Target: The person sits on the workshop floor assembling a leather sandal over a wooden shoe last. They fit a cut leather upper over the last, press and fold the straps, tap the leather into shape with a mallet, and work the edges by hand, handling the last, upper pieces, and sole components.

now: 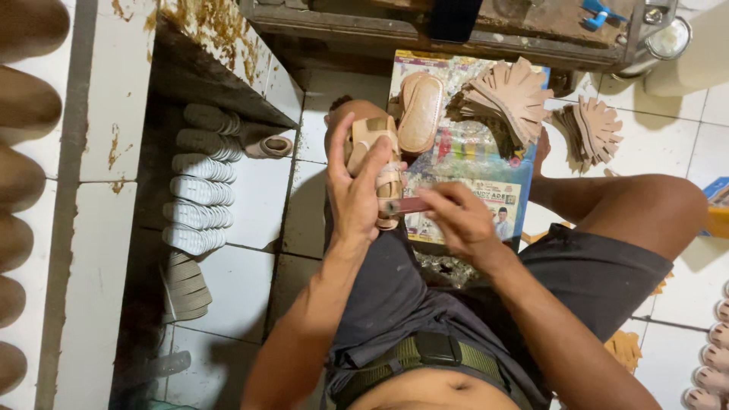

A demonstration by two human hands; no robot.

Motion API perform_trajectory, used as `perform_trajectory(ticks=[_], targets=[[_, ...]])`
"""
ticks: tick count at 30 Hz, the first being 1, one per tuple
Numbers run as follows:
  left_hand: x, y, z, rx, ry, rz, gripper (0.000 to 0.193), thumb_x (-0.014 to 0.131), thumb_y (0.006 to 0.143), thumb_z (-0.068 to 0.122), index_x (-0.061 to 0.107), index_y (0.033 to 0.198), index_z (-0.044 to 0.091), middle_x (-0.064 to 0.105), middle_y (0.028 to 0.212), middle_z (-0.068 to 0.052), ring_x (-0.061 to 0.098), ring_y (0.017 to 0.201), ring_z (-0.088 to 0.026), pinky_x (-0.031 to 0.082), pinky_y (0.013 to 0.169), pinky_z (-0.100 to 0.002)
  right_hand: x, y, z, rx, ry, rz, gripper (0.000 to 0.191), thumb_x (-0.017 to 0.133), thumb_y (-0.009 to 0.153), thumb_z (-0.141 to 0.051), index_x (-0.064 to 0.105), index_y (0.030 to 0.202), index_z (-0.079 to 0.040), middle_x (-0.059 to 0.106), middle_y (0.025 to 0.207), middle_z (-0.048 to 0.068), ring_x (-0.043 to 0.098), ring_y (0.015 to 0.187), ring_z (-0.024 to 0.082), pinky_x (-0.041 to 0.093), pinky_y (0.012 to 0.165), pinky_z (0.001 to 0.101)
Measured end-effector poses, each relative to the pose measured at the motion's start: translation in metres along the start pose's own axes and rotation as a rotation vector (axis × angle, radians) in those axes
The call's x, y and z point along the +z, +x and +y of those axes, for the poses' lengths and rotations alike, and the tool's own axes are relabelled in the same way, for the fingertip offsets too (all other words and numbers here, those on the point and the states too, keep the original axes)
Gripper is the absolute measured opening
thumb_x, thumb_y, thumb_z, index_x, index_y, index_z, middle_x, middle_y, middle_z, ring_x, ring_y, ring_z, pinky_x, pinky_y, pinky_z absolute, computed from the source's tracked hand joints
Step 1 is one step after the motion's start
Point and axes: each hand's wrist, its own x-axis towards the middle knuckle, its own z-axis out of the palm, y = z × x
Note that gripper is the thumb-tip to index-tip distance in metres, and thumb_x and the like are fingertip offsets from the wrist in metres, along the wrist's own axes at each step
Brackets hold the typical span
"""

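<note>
- Nearest the camera: the person's bare midriff and an olive webbing belt [425,355] with a black buckle, above dark grey shorts [395,296].
- Left hand [355,199]: closed around a tan sandal [380,163], thumb and fingers wrapped round its side; the sandal is held over the lap, clear of the floor.
- Sandal's long axis: runs away from the body, toe end farthest from the camera, heel end lowest and next to the right hand.
- Right hand [456,220]: fingers pinched shut on a small dark reddish tool [410,205], kind not discernible; its tip meets the sandal's near end.
- Relation: the tool lies crosswise to the sandal, approaching from the right; both hands are in contact range, the left bearing the sandal.
- Beyond: a second tan sandal [420,112] and stacked tan cut pieces [512,99] on a printed sheet [471,156]; a row of pale grey soles [199,178] to the left on the tiled floor [250,190].
</note>
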Motion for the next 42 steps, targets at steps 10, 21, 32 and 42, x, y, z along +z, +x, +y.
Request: perform_trajectory(ticks=[10, 21, 32, 42], targets=[[0.000, 0.001, 0.001, -0.075, -0.024, -0.015, 0.067, 0.074, 0.091, 0.016, 0.042, 0.151, 0.015, 0.069, 0.105, -0.016, 0.073, 0.077, -0.022, 0.060, 0.054, -0.033, 0.012, -0.007, 0.001, -0.048, -0.042, 0.034, 0.046, 0.074, 0.091, 0.003, 0.064, 0.135, -0.008, 0.068, 0.110, 0.016, 0.066, 0.094, 0.028, 0.056, 0.080, 0.0373], [-0.003, 0.000, 0.000, -0.036, -0.017, -0.057, 0.068, 0.076, 0.092, 0.013, 0.042, 0.151, 0.011, 0.068, 0.110, -0.015, 0.074, 0.080, -0.021, 0.061, 0.062, -0.033, 0.021, -0.018, 0.011, -0.072, 0.012, 0.036, 0.044, 0.071, 0.097, -0.003, 0.062, 0.139, -0.009, 0.066, 0.112, 0.016, 0.066, 0.099, 0.024, 0.057, 0.082, 0.0341], [-0.018, 0.002, -0.001, -0.036, 0.015, -0.157, 0.062, 0.076, 0.097, 0.020, 0.046, 0.151, 0.008, 0.069, 0.111, -0.011, 0.071, 0.083, -0.017, 0.060, 0.065, -0.030, 0.019, -0.002, 0.002, 0.024, 0.129, 0.075, 0.043, 0.067, 0.099, 0.002, 0.061, 0.140, -0.009, 0.067, 0.116, 0.015, 0.066, 0.102, 0.023, 0.057, 0.083, 0.0309], [-0.020, -0.003, 0.000, 0.011, 0.038, -0.178, 0.059, 0.072, 0.098, 0.018, 0.045, 0.150, 0.009, 0.069, 0.111, -0.013, 0.073, 0.088, -0.019, 0.065, 0.073, -0.032, 0.010, -0.011, 0.007, 0.092, 0.126, 0.113, 0.039, 0.066, 0.099, 0.003, 0.063, 0.137, -0.006, 0.067, 0.112, 0.014, 0.067, 0.093, 0.022, 0.056, 0.076, 0.0296]])
